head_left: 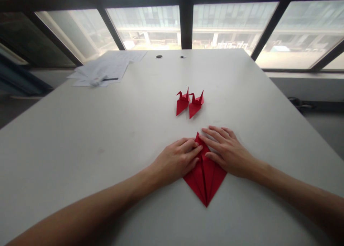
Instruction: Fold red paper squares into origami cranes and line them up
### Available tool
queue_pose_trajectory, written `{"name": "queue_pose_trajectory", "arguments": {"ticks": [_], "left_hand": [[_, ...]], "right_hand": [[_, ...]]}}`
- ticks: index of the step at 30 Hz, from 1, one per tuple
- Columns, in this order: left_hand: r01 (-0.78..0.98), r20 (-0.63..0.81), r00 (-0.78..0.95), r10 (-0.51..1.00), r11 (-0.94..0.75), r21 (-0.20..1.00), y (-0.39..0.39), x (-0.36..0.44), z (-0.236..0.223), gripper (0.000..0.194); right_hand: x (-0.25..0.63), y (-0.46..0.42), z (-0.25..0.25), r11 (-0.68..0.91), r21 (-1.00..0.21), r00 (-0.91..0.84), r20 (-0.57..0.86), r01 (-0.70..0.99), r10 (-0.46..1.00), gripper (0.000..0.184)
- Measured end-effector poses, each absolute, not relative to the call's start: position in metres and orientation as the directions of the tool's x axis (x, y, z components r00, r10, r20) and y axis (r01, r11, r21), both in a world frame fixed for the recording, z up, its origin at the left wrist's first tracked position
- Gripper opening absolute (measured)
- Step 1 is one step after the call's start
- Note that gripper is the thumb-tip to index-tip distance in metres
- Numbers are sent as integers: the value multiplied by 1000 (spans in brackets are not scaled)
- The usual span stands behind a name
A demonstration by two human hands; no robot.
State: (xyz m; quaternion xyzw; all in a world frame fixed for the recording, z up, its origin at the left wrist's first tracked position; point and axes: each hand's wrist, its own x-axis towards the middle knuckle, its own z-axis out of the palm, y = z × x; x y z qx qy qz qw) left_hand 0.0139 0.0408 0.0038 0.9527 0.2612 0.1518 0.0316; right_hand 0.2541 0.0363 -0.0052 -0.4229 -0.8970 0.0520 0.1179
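Note:
A folded sheet of red origami paper (205, 178) lies on the white table in front of me. It is kite-shaped, with one point towards me, one away, and creases meeting along its middle. My left hand (178, 158) is closed with bent fingers on the paper's left side, its fingertips pressing near the centre line. My right hand (225, 149) lies open over the upper right edge. Its fingers are stretched out, the index fingertip near the far point and the thumb on the paper. Part of the paper's upper half is hidden under both hands.
Two finished red paper cranes (182, 104) stand side by side beyond my hands. Loose white papers (107, 65) lie at the far left of the table (80, 142), with a dark pen-like stick (110, 79) on them. Windows (145, 27) line the far side.

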Motion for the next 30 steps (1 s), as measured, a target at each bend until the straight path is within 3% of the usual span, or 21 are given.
{"name": "queue_pose_trajectory", "arguments": {"ticks": [8,30], "left_hand": [[497,279,804,525,-851,168,40,14,2,31],[512,268,800,536,-844,160,39,16,6,29]], "right_hand": [[254,38,-5,632,-209,-609,169,746,775,48],[249,73,-2,531,-401,-493,201,747,846,33]]}}
